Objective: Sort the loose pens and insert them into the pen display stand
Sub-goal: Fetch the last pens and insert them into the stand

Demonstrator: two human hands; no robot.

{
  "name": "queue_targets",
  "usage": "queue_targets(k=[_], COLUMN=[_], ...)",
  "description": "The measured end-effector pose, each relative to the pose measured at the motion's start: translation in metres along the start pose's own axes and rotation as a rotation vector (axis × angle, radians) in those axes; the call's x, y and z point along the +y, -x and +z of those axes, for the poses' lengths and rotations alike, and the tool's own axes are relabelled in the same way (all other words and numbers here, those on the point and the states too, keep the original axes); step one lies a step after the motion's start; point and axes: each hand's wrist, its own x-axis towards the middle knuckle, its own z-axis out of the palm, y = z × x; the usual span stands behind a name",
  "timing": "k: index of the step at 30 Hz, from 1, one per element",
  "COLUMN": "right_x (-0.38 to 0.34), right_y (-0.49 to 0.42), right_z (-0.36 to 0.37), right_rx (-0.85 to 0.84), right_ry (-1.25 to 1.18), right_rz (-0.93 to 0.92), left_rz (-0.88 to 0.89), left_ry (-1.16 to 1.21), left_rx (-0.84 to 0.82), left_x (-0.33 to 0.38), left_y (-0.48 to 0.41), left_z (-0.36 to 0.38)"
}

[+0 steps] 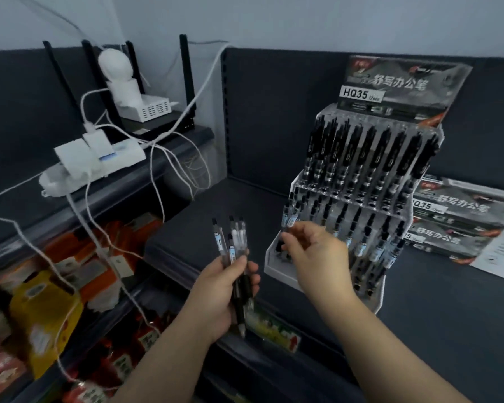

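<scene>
The left hand stands upright, fingers curled round loose pens; the right hand reaches forward, half-curled.

on my feed the person shows as two arms only: a bare left hand and a bare right hand, each on a forearm uncovered from wrist to the frame's edge. the picture is too soft for me to read finer marks.
</scene>
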Motion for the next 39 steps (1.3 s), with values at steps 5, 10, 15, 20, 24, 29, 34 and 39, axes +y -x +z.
queue_targets(k=[5,10,15,20,24,29,34,39], right_x=[-0.009,-0.016,-0.02,-0.022,-0.036,-0.045,-0.042,-0.043], right_y=[0.002,0.011,0.013,0.024,0.047,0.059,0.058,0.057], right_z=[0.02,0.035,0.041,0.044,0.054,0.066,0.063,0.066], right_rx=[0.024,0.075,0.116,0.224,0.118,-0.155,-0.177,-0.158], right_ry=[0.152,0.223,0.257,0.19,0.021,-0.162,-0.114,-0.086], right_rz=[0.089,0.174,0.212,0.248,0.249,0.284,0.332,0.344], left_rz=[-0.058,-0.087,-0.124,-0.179,-0.24,-0.32,-0.348,-0.303], left_ry=[0.011,-0.008,-0.003,0.013,0.042,0.1,0.106,0.067], left_rx=[-0.089,-0.182,-0.266,-0.293,-0.306,-0.358,-0.398,-0.37], left_x=[0.012,0.021,0.03,0.034,0.031,0.033,0.035,0.029], left_y=[-0.01,-0.012,-0.013,-0.013,-0.012,-0.005,-0.004,-0.009], left_z=[-0.018,-0.04,-0.052,-0.055,-0.053,-0.047,-0.049,-0.051])
